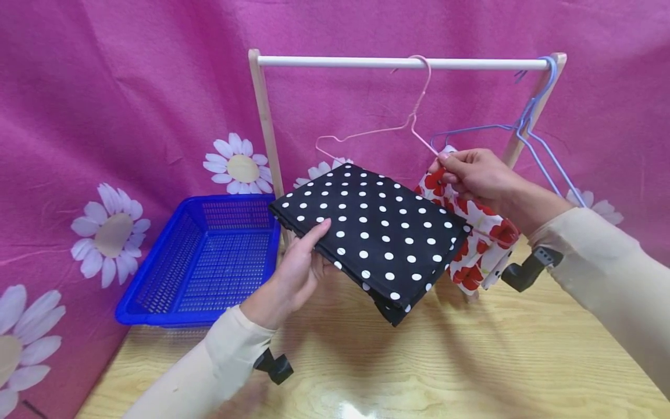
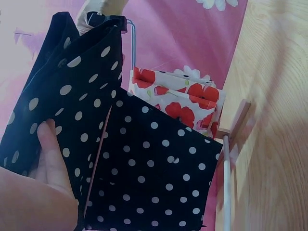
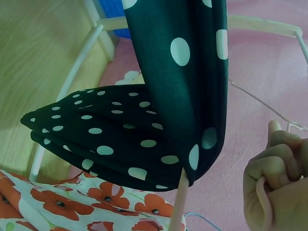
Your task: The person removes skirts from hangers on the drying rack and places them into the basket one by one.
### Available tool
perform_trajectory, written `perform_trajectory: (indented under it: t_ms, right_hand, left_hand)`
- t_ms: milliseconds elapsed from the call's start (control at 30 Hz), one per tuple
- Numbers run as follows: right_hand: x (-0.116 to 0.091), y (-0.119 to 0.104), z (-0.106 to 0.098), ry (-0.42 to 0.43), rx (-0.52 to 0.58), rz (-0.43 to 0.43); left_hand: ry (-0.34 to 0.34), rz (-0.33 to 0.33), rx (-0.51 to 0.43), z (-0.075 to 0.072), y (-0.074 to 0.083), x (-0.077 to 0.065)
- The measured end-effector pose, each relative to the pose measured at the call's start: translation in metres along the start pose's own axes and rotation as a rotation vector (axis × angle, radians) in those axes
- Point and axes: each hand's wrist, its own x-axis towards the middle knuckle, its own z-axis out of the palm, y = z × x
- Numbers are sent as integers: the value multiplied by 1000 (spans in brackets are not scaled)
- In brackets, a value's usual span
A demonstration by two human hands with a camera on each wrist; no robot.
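Note:
A black cloth with white polka dots lies folded over the lower bar of a pink wire hanger. My left hand grips its near edge, thumb on top and fingers hidden underneath. In the left wrist view, one half of the cloth hangs down past the bar while the other half rests in the left hand. My right hand pinches the hanger's right arm. In the right wrist view the bar comes out of the fold, and the fingers of the right hand are curled.
The pink hanger hooks over a white rod on a wooden stand. Blue hangers hang at its right end, with a red-flowered white cloth below. On the left a blue basket stands on the wooden table. Behind is a pink flowered backdrop.

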Motion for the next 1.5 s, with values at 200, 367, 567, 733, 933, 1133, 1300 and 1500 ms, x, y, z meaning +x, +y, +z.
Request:
perform_trajectory:
  t_ms: [200,367,567,733,933,1133,1300,1500]
  right_hand:
    - [1,1,0,13,-24,-3]
    - [2,0,1,21,-41,-11]
    - [3,0,2,20,-49,-19]
    - [4,0,2,23,-41,-16]
    - [4,0,1,38,-55,-7]
    - [5,0,2,38,-48,-15]
    - [6,0,2,46,-53,-12]
    - [4,0,1,46,-52,-21]
  left_hand:
    - [-17,-4,52,-1,1,-6]
    - [-2,-7,76,-2,1,-10]
    - [15,-18,103,-4,0,-12]
    - [26,-29,128,-7,-3,-13]
    - [7,-49,174,-14,-5,-15]
    - [-12,-65,199,-21,-8,-17]
    - [-30,-95,226,-27,-10,-19]
    - [-58,-110,244,-33,-11,-21]
